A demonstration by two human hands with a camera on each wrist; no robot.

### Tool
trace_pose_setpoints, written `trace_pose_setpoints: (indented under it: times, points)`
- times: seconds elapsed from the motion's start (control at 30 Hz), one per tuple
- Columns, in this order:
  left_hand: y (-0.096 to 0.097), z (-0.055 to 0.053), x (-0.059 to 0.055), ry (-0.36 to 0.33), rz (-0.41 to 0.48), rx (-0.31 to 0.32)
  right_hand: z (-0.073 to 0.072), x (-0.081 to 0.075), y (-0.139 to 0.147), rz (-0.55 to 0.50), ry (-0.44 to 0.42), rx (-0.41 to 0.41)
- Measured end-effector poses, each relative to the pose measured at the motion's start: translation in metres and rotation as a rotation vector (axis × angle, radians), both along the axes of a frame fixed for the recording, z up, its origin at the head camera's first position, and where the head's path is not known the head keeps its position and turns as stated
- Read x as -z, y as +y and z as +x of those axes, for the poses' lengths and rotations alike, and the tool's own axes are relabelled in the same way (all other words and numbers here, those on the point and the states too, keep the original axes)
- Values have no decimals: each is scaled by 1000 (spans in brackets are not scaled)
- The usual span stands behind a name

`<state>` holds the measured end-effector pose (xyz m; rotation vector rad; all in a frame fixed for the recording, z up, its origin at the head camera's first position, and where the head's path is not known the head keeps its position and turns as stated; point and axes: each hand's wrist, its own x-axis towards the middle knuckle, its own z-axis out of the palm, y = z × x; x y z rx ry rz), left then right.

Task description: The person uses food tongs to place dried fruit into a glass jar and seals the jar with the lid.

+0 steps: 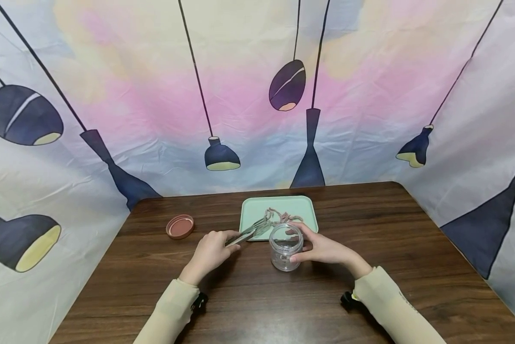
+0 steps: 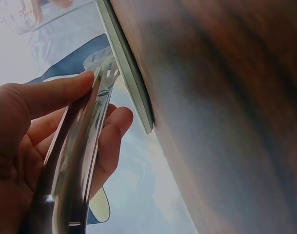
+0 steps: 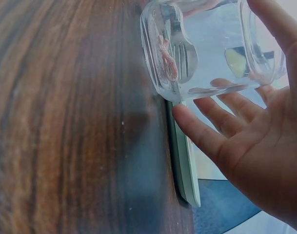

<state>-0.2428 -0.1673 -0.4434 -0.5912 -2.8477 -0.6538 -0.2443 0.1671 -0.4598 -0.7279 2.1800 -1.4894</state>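
My left hand (image 1: 212,249) holds a pair of metal tongs (image 2: 72,165), thumb on one arm and fingers curled around the other side. The slotted tips of the tongs reach over the pale green tray (image 1: 250,206), right at some thin, twisted reddish-pink strips (image 1: 285,217) lying there. In front of the tray stands a clear, lidless jar (image 1: 284,258), its mouth facing up. My right hand (image 1: 326,248) grips the jar from the right, thumb at the near side and fingers around the far side. Through the jar wall, the right wrist view shows the tongs and a strip (image 3: 167,61).
A reddish-brown round lid (image 1: 180,226) lies on the dark wooden table (image 1: 257,306), left of the tray. Behind the table hangs a cloth (image 1: 248,95) printed with lamps. The table's back edge runs just beyond the tray.
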Motion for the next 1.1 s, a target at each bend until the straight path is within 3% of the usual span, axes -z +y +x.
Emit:
trace_pose_setpoints:
  times: [0.57,0.87,1.1]
  points:
    - [-5,0,-5,20,32,-18,1,-2,-1,-21,-12,-5]
    - [-12,6,-31,21,96,-33,-1,-3,1,-28,-19,-3]
    - [-17,15,-47,110,146,-47,-1,-1,0,-41,-15,-10]
